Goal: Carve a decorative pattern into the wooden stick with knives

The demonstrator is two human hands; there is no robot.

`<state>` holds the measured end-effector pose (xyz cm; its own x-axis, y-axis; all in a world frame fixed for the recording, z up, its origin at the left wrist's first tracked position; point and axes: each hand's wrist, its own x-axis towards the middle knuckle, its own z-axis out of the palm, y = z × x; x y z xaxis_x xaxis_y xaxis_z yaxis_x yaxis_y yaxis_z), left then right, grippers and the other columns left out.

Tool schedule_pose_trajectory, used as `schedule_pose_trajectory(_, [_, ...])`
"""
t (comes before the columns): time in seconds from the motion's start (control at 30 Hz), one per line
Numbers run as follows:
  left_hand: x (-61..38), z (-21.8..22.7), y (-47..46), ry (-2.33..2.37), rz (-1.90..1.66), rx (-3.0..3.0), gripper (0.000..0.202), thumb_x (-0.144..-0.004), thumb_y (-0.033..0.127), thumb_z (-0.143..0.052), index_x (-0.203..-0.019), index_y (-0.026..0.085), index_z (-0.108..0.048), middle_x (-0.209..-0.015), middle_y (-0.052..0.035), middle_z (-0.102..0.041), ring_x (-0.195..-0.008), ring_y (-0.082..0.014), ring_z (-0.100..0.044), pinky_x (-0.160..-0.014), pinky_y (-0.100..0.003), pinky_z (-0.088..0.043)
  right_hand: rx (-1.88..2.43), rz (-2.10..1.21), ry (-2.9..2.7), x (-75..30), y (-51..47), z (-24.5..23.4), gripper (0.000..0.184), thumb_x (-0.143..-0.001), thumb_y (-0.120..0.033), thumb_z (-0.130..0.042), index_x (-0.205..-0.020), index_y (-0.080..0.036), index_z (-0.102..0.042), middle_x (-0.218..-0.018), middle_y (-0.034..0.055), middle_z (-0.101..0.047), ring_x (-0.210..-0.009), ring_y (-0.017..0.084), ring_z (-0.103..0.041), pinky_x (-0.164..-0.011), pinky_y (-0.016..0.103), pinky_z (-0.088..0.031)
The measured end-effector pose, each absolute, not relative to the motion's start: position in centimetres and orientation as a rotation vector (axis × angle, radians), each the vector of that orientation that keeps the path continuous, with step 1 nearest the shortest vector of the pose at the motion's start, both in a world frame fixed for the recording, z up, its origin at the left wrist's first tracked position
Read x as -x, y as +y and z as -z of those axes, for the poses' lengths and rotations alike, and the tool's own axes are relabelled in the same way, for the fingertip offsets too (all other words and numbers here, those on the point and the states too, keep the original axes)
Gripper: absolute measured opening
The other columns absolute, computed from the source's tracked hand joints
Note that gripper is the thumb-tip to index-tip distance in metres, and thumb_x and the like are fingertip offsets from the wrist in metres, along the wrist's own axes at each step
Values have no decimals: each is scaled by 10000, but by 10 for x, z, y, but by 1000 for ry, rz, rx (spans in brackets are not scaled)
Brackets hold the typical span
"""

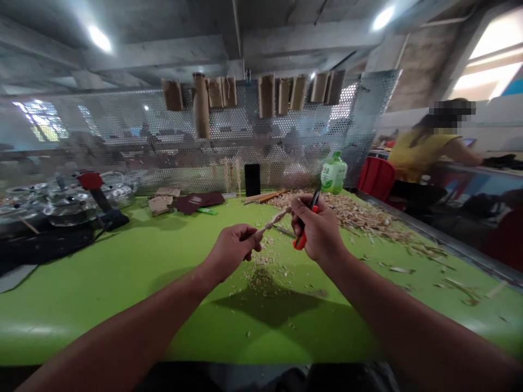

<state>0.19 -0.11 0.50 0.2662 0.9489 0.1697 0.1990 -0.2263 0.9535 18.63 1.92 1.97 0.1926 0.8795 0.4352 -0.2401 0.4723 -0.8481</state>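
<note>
My left hand [235, 247] is closed around the near end of a thin carved wooden stick [274, 219], which points up and to the right. My right hand [316, 230] is closed on a red-and-black knife [306, 223], held against the far end of the stick. Both hands hover above the green table [122, 272]. Fine wood shavings [263, 267] lie on the table just below the hands.
A large heap of shavings [355, 212] spreads at the back right, near a green bottle [334, 173]. A black block [252, 179], dark card, metal lids [61, 204] and a red-topped tool [98, 196] stand along the perforated screen. A person in yellow [429, 152] sits at the right.
</note>
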Motion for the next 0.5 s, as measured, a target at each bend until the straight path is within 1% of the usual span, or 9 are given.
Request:
schedule_pose_trajectory(0.07, [-2, -6, 0, 1045, -952, -1644, 305, -809, 445, -603, -792, 141, -612, -686, -17, -643, -473, -66, -468, -475, -211, -386, 712, -924, -1085, -188, 20, -21, 274, -699, -385, -745, -776, -200, -557, -547, -71, -494, -379, 47, -398, -339, 195, -275])
schedule_pose_trajectory(0.13, [-2, -7, -1, 1011, -810, -1648, 293, -841, 434, -564, -806, 146, -604, -739, -33, -668, -497, -73, -508, -492, -216, -396, 709, -944, -1065, -189, 21, -22, 270, -681, -368, -754, -752, -199, -556, -535, -72, -500, -372, 48, -402, -333, 192, -269])
schedule_pose_trajectory(0.2, [-3, -6, -3, 991, -679, -1665, 270, -858, 410, -544, -831, 148, -605, -802, -60, -693, -564, -103, -576, -526, -234, -423, 719, -960, -1060, -190, 23, -22, 263, -676, -359, -753, -741, -198, -554, -523, -72, -504, -365, 51, -407, -327, 193, -258])
schedule_pose_trajectory(0.27, [-5, -4, -4, 987, -607, -1680, 233, -846, 373, -573, -834, 143, -609, -834, -90, -707, -669, -150, -636, -592, -270, -464, 720, -989, -1091, -192, 24, -22, 249, -692, -361, -739, -762, -194, -568, -535, -65, -522, -363, 52, -411, -329, 195, -256])
schedule_pose_trajectory(0.33, [-6, -2, -3, 988, -647, -1629, 181, -827, 315, -607, -831, 134, -605, -847, -113, -714, -764, -189, -667, -680, -315, -497, 691, -1028, -1142, -193, 24, -23, 248, -724, -377, -710, -844, -191, -597, -581, -54, -555, -364, 49, -412, -334, 199, -258])
schedule_pose_trajectory(0.4, [-6, -1, 0, 963, -789, -1513, 116, -818, 243, -614, -840, 132, -586, -867, -122, -719, -821, -206, -678, -758, -352, -509, 660, -1048, -1187, -194, 24, -23, 277, -754, -391, -678, -932, -189, -611, -632, -43, -581, -364, 45, -409, -337, 201, -256])
schedule_pose_trajectory(0.47, [-4, -1, 4, 920, -935, -1399, 75, -819, 194, -597, -851, 138, -559, -883, -119, -720, -815, -206, -685, -775, -372, -517, 676, -1039, -1222, -194, 24, -23, 283, -759, -389, -674, -946, -186, -614, -642, -40, -582, -364, 42, -405, -339, 201, -251])
schedule_pose_trajectory(0.5, [-3, -2, 6, 902, -981, -1365, 74, -821, 188, -590, -863, 142, -550, -889, -116, -720, -797, -204, -687, -755, -372, -524, 700, -1031, -1243, -194, 24, -22, 276, -754, -386, -680, -928, -182, -614, -637, -39, -580, -367, 42, -405, -341, 200, -251])
